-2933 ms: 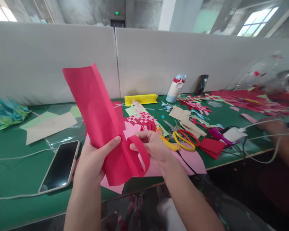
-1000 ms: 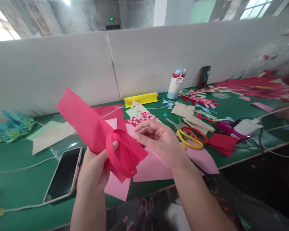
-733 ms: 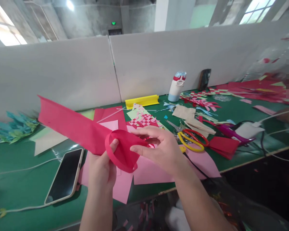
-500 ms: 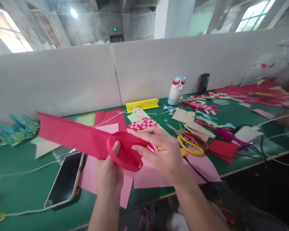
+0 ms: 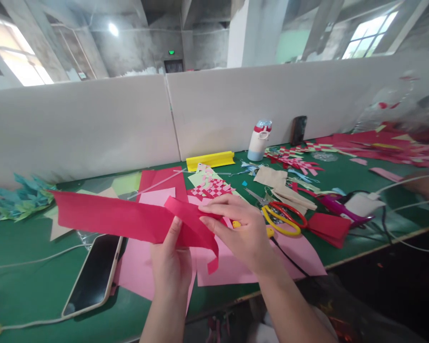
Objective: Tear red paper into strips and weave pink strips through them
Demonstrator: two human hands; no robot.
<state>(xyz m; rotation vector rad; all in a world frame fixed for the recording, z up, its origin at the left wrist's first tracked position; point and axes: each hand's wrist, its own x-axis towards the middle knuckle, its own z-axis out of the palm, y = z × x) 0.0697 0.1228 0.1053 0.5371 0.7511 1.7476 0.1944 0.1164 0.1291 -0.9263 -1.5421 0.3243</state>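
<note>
In the head view, the red strip (image 5: 195, 224), earlier looped, had opened out across the red sheet (image 5: 107, 216) held above the tabletop (image 5: 123, 314), its end dangling. The left hand (image 5: 173, 264) clamped the sheet under its thumb; the right hand (image 5: 241, 231), nearly closed, pinched its right end.

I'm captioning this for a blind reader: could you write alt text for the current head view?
A left hand and a right hand hold long red paper above a green table, with a narrow red strip curling downward. Pink sheets lie beneath, a phone lies to the left, and a bottle stands behind.
</note>
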